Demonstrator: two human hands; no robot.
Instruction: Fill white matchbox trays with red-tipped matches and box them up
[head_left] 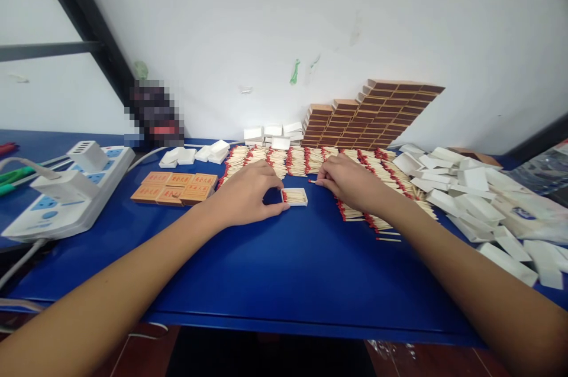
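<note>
A small white matchbox tray [302,202] with red-tipped matches [291,195] in it lies on the blue table. My left hand [248,192] grips the tray's left end, thumb in front and fingers behind. To the right, my right hand [344,179] is closed in a pinch on a match [312,181], its red head pointing left. Behind both hands spread rows of loose matches [295,161], which continue under and beyond my right wrist. My left hand partly hides the rows behind it.
Orange matchboxes [173,187] lie left. A stepped stack of matchboxes [373,116] stands against the wall. Empty white trays [470,193] are heaped right; more white trays [273,133] sit at the back. A power strip [66,193] with plugs occupies the left side.
</note>
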